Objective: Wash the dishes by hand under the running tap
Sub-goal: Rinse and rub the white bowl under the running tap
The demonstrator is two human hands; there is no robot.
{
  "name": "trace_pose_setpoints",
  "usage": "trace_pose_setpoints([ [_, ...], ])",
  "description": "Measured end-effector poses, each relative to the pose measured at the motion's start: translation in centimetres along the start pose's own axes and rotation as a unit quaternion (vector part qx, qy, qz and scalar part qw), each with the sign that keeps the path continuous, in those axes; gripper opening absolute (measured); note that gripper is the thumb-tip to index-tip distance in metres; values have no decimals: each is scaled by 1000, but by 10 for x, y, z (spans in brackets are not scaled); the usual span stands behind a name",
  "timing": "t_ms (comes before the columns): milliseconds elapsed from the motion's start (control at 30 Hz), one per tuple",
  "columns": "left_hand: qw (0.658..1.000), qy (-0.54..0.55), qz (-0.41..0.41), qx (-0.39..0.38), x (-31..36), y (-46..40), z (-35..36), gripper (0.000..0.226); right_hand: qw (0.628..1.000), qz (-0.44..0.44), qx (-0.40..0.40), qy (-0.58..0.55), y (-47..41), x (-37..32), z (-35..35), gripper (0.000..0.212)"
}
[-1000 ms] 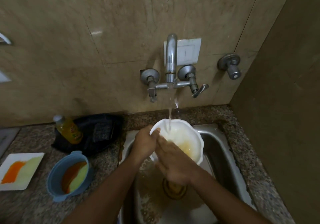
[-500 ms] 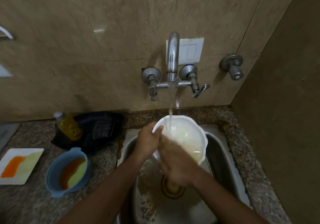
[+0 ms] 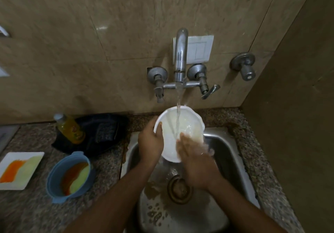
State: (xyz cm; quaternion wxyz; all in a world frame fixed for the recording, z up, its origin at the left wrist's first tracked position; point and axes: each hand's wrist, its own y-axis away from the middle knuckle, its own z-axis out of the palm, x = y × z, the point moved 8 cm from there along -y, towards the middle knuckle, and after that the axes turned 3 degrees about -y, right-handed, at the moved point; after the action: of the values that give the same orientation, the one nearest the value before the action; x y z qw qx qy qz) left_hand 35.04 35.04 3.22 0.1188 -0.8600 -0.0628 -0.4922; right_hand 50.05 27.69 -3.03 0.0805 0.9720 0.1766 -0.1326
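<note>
Steel sink (image 3: 233, 151) nearest, brownish residue around its drain (image 3: 179, 190). Above it, right hand (image 3: 196, 157), fingers extended, pressed into the white bowl (image 3: 182, 122), water splashing over them. Left hand (image 3: 150, 140) grips the bowl's left rim, thumb hooked over the edge. Bowl tilted, held over the sink under the stream. On the counter to the left: blue bowl (image 3: 54, 178), white plate (image 3: 38, 156), both smeared. Farther back, yellow bottle (image 3: 71, 129). Wall tap (image 3: 180, 52) running.
</note>
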Motion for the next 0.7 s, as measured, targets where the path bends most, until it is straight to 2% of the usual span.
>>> trace_pose_setpoints([
  [67,1000,-12,12,-3,0,1,0,30,997,-61,-17,-34,4,-25,12,101],
  [100,999,-23,24,-5,0,1,-1,30,997,-72,-1,-33,7,-23,11,96],
  [167,998,-44,46,-7,-1,3,-4,31,996,-36,77,20,8,1,-7,83],
  [233,997,-68,48,-1,-1,1,-6,32,997,9,54,58,5,10,-4,84],
  [300,996,-83,42,-2,-3,0,-9,31,998,-57,2,0,6,-14,13,89],
  [333,995,-87,43,-6,-4,-1,-10,30,995,-94,-19,-27,9,-25,13,84],
  [367,995,-91,43,-12,-5,-1,-11,30,992,-116,8,-40,13,-27,2,72],
  [400,995,-92,46,-17,-5,0,-14,30,990,-106,78,-45,13,-15,-15,54],
  [467,995,-81,49,-33,-3,0,-17,31,958,20,263,-111,17,31,-54,26],
  [500,995,-77,53,-45,-1,0,-16,30,930,97,311,-169,19,53,-61,24],
  [533,994,-68,53,-63,-1,-1,-12,29,907,163,306,-237,15,66,-60,30],
  [600,994,-25,23,-101,-4,-4,-3,27,861,250,195,-398,-2,73,-33,47],
  [633,994,0,-7,-112,-10,-6,1,27,830,272,175,-455,-5,75,-24,41],
  [700,989,47,-81,-117,-23,-7,4,33,794,303,198,-488,-5,81,-20,26],
])
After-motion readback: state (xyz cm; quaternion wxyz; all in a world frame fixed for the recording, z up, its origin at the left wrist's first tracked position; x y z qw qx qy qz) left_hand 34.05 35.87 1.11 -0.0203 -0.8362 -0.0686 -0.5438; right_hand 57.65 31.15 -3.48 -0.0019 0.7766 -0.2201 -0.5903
